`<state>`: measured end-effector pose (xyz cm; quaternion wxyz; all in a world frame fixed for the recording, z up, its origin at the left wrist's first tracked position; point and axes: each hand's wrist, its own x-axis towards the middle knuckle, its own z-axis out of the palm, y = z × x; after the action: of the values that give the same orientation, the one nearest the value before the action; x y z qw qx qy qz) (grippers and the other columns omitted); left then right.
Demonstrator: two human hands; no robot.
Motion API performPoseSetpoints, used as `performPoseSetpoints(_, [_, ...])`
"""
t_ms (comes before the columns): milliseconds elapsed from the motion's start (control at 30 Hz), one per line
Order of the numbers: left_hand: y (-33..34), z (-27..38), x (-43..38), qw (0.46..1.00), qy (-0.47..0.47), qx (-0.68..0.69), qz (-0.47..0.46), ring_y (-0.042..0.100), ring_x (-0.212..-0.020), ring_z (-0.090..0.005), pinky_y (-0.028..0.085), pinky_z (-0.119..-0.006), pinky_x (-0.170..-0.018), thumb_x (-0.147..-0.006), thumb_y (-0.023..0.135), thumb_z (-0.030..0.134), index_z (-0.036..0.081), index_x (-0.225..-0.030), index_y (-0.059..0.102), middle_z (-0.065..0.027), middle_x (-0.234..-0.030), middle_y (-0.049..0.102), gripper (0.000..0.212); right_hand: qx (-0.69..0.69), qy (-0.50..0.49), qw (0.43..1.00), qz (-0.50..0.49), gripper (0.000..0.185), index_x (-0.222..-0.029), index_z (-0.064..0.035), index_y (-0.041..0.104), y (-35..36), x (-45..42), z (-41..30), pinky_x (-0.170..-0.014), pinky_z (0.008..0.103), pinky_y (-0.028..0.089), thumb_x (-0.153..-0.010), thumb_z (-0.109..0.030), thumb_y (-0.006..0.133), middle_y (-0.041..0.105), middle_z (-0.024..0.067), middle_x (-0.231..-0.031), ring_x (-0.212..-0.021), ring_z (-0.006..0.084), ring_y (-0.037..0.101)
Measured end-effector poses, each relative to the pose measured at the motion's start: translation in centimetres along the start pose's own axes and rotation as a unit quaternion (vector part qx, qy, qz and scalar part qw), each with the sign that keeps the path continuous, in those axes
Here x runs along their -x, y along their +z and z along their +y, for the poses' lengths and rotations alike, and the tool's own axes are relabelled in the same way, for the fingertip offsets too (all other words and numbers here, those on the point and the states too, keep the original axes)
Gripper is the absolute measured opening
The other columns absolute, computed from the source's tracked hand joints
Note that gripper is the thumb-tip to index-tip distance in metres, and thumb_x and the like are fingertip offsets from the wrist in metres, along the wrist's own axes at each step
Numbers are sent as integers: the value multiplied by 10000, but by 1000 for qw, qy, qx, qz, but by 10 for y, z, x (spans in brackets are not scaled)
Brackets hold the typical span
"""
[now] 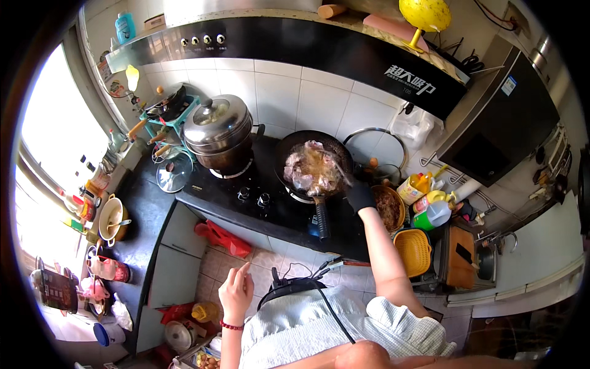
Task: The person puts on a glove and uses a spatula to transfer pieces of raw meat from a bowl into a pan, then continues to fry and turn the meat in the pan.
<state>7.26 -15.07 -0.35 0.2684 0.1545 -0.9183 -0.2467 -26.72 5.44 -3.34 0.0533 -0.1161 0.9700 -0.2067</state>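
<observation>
My right hand point(362, 196), in a black glove, grips a slender cooking utensil point(340, 167) at the right rim of a dark wok point(286, 154). The utensil reaches into pieces of pale pink meat point(297, 168) in bubbling liquid; its working end is hard to make out. The wok rests on the right burner, its black handle point(321, 219) pointing towards me and untouched. My left hand point(236, 288), bare with a red bead bracelet point(231, 326), hangs in front of the counter with loosely bent fingers and holds nothing.
A lidded steel steamer pot point(219, 131) stands on the left burner, beside a glass lid point(174, 170). Right of the wok are a brown-filled bowl point(387, 207), bottles point(433, 214), a yellow basket point(412, 251) and a cutting board with a knife point(461, 272). A range hood point(286, 46) overhangs the stove.
</observation>
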Motion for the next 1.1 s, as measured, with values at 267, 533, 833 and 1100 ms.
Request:
performPoseSetpoints(267, [5, 0, 7, 1000, -18, 8, -9, 495, -462, -162, 414, -265, -438, -703, 525, 20, 81, -910, 562, -45, -697, 501, 218, -45, -37, 997, 44, 340, -1084, -88, 504, -8, 22, -3, -798, 370, 410, -773, -223, 491, 546, 176, -1005, -943, 318, 513])
performPoseSetpoints(533, [0, -1, 12, 999, -33, -5, -19, 497, -468, -167, 411, -265, -443, -710, 533, 38, 86, -910, 563, -44, -691, 492, 208, -2, 17, 998, 62, 358, -1138, -181, 453, -4, 33, -14, -725, 446, 423, -796, -287, 449, 560, 192, -928, -854, 371, 525])
performPoseSetpoints(833, [15, 0, 14, 998, -30, 7, -51, 506, -487, -177, 418, -272, -455, -710, 536, 54, 90, -914, 564, -38, -705, 502, 209, 64, 34, 997, 25, 353, -1128, -139, 462, 18, 13, 8, -746, 429, 421, -799, -269, 455, 557, 192, -949, -874, 363, 524])
performPoseSetpoints(1100, [15, 2, 8, 998, -20, 11, -65, 518, -516, -180, 425, -276, -467, -717, 535, 64, 86, -911, 559, -38, -716, 511, 197, -123, -59, 988, 71, 389, -1141, -122, 458, 10, 17, 32, -805, 388, 407, -792, -292, 475, 514, 147, -1080, -964, 332, 496])
